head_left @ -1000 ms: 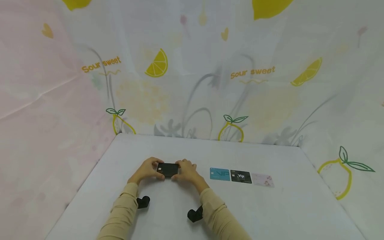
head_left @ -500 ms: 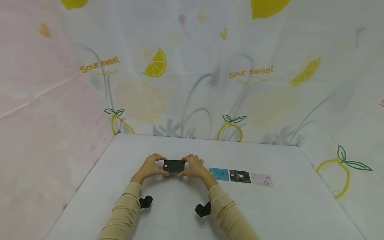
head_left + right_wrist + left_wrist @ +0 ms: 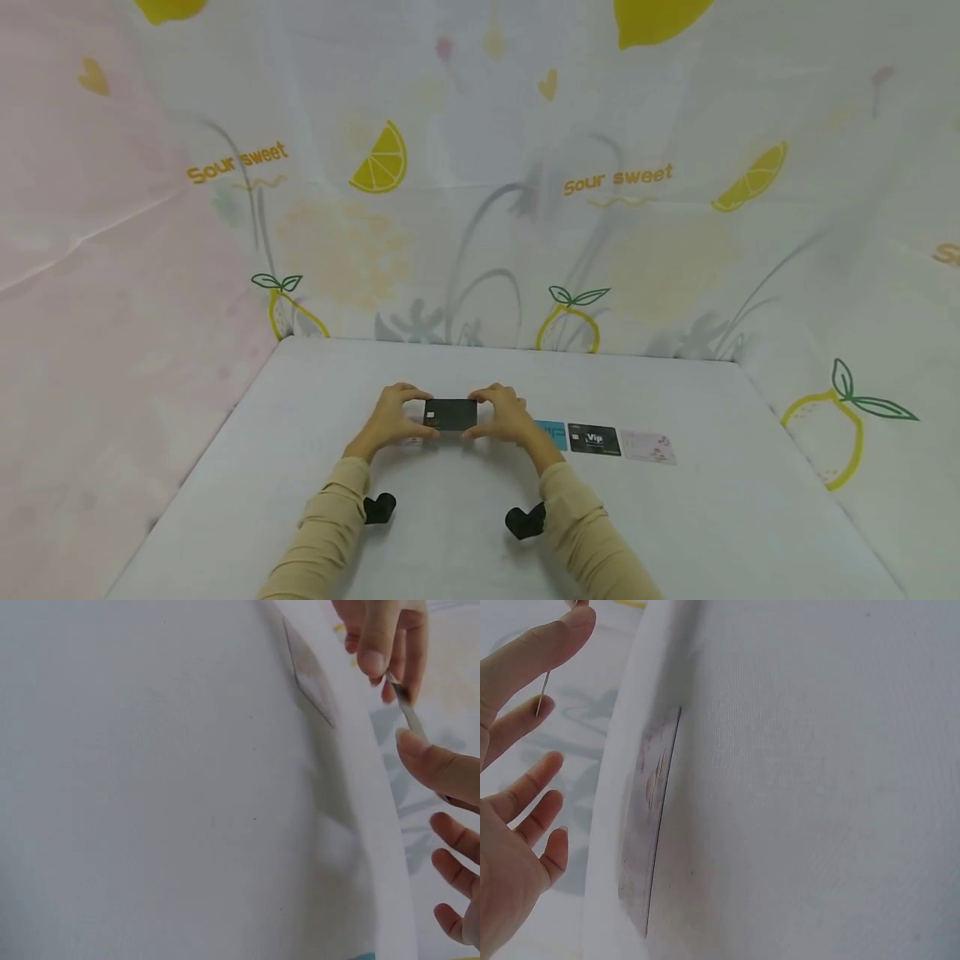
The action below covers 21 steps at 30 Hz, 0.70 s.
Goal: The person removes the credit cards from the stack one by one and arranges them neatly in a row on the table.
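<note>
Both of my hands hold a black card (image 3: 451, 414) by its two short ends, raised above the white table. My left hand (image 3: 392, 422) pinches the left end between thumb and fingers. The right end is pinched by my right hand (image 3: 504, 418). Both wrist views show the card nearly edge-on, as a thin strip (image 3: 411, 718) between the hands. Below, a pale pinkish card (image 3: 649, 825) lies flat on the table; in the head view my left hand mostly hides it. To the right of the hands lies a blue card (image 3: 553, 435), partly covered by my right hand.
A black "Vip" card (image 3: 594, 439) and a pale flowered card (image 3: 649, 447) continue the row to the right on the white table (image 3: 720, 517). Lemon-printed cloth (image 3: 465, 242) rises behind and at the sides. Black mounts (image 3: 525, 522) sit at both wrists.
Both hands have moved right and slightly away from me with the black card. My right hand now covers part of the blue card, and a bit of the pale card shows near my left hand.
</note>
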Each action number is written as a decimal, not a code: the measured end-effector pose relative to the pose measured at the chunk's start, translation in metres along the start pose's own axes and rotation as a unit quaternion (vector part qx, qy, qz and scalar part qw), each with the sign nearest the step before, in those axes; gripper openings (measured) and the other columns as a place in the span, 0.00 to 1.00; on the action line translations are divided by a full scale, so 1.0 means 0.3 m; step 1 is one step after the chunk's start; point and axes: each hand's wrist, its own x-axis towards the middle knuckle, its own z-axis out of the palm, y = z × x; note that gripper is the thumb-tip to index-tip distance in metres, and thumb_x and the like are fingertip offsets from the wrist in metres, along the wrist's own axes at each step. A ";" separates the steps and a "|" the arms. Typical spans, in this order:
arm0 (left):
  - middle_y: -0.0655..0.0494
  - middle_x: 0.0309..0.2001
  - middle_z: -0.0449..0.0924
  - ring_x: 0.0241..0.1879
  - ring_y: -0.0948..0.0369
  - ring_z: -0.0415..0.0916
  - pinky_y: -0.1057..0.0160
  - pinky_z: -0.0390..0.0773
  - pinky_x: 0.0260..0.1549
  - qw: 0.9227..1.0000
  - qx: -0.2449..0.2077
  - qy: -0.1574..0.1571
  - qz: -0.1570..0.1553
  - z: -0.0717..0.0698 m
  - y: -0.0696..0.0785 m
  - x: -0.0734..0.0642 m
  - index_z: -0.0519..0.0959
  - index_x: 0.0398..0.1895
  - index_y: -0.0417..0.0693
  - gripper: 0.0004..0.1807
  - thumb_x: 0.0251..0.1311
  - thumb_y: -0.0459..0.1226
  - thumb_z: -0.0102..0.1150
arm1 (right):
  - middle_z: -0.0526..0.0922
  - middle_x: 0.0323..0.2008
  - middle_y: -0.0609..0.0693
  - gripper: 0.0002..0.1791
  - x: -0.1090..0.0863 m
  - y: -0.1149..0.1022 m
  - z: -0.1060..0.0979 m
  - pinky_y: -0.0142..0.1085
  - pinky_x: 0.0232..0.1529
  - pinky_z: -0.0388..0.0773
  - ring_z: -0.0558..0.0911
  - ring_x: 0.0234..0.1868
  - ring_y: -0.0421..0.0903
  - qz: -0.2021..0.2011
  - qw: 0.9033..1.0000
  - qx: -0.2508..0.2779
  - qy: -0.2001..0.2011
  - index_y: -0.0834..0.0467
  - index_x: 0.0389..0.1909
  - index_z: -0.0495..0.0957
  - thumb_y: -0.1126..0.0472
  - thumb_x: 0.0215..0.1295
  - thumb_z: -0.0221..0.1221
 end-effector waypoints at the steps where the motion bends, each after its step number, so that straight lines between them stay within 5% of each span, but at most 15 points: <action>1: 0.39 0.47 0.75 0.51 0.41 0.67 0.41 0.66 0.51 1.000 -0.003 -0.001 -0.005 0.006 0.004 0.002 0.82 0.45 0.39 0.33 0.29 0.40 0.80 | 0.76 0.48 0.55 0.35 -0.003 0.004 -0.005 0.58 0.48 0.62 0.69 0.52 0.57 0.002 1.000 0.003 0.003 0.57 0.54 0.77 0.50 0.43 0.74; 11: 0.39 0.51 0.72 0.55 0.41 0.62 0.39 0.64 0.52 1.000 -0.002 -0.006 -0.026 0.040 0.043 0.011 0.82 0.46 0.42 0.33 0.29 0.41 0.80 | 0.76 0.48 0.57 0.34 -0.032 0.033 -0.026 0.58 0.47 0.62 0.69 0.51 0.58 0.007 1.000 0.006 0.016 0.58 0.53 0.78 0.53 0.41 0.75; 21: 0.40 0.49 0.73 0.53 0.41 0.64 0.39 0.65 0.50 1.000 0.022 -0.010 0.000 0.087 0.048 0.041 0.82 0.46 0.43 0.33 0.29 0.43 0.80 | 0.74 0.51 0.59 0.35 -0.065 0.063 -0.042 0.63 0.48 0.60 0.66 0.54 0.62 0.022 0.999 0.018 0.045 0.57 0.52 0.79 0.53 0.38 0.76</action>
